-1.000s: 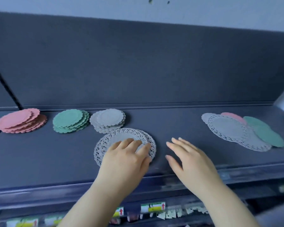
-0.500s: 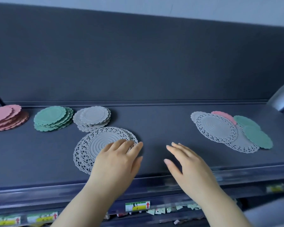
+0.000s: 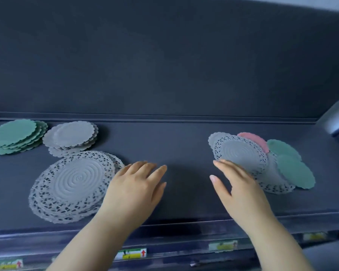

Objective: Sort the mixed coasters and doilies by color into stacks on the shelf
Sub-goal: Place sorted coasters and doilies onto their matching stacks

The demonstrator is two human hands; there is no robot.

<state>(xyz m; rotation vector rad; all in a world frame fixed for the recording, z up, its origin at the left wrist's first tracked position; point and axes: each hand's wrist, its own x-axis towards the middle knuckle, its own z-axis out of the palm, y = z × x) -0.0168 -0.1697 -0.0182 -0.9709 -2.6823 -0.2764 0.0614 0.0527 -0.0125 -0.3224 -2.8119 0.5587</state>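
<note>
1. The left hand [image 3: 137,190] is off the stack of grey lace-edged paper doilies [image 3: 70,184] at the near left of the dark blue-grey shelf [image 3: 184,145]. A second ago its fingers lay on that stack's top sheet. Now it is released, fingers straight and holding nothing, over bare shelf just beside the stack's right rim.
2. The right hand [image 3: 241,192] has travelled right, from the middle of the shelf to the mixed pile. It too is released, with straight, spread fingers. Its fingertips overlap the near left edge of the top grey lace doily [image 3: 243,153] there; I cannot tell whether they press on it yet.
3. The view has swung right with the hands, so the pink stack has dropped out on the left. The stack of green scalloped coasters [image 3: 16,135] and the stack of grey scalloped coasters [image 3: 72,135] remain at the far left, just beyond the doily stack.
4. Unsorted items remain at the right. A second grey lace doily [image 3: 276,184] lies under the top one, a pink scalloped coaster [image 3: 254,140] peeks out at the far side, and two loose green scalloped coasters [image 3: 296,173] overlap at the right.
5. The last doily looks settled on its stack, and the top grey doily is probably the next pick. It is thin and flat, so lifting it by an edge risks dragging its neighbours.
</note>
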